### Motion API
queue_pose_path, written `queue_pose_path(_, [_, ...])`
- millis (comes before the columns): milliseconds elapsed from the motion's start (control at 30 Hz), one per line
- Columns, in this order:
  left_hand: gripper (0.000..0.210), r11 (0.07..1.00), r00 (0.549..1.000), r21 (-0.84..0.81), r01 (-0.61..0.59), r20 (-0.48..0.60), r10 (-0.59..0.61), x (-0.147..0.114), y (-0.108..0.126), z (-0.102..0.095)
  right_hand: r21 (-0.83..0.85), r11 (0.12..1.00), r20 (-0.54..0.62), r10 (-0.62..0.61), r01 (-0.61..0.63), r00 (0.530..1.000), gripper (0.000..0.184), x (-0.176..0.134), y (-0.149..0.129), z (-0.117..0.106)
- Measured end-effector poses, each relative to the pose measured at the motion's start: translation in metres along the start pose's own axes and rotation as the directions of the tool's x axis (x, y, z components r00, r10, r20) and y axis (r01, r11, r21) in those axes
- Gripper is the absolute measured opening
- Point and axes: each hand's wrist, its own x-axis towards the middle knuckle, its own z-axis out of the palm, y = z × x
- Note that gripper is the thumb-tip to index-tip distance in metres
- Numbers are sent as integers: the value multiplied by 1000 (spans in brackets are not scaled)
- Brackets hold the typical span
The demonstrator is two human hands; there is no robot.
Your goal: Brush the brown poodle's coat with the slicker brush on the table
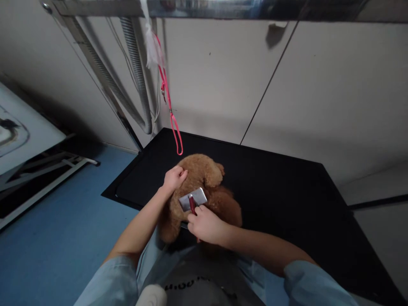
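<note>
A brown, curly-haired dog [199,170] stands on the black table [274,191], close against my body. My left hand [174,177] is closed on the fur of its back, with the thumb lying along the coat. In my right hand [205,224] is a slicker brush [194,199] with a dark red handle and a flat silver head. The back of the brush head faces up, and its underside rests against the coat at the dog's side. Its pins are hidden.
A pink leash loop [174,125] hangs from the metal bar [223,9] above the table's back left. Beside it, a grey corrugated hose [135,63] runs down the wall. A white tub-like fixture [28,127] on a frame stands at the left.
</note>
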Motion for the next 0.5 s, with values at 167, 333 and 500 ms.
queue_pose_path(167, [35, 1000, 1000, 18, 15, -24, -14, 8, -7, 1, 173, 973, 190, -187, 155, 964, 17, -23, -21, 21])
queue_pose_path(333, [35, 998, 1000, 54, -12, -13, 12, 12, -9, 3, 23, 999, -14, -22, 23, 1000, 15, -12, -10, 7])
queue_pose_path(500, [33, 992, 999, 129, -15, 41, 10, 11, -10, -5, 194, 966, 107, -192, 169, 976, 9, -21, -14, 11])
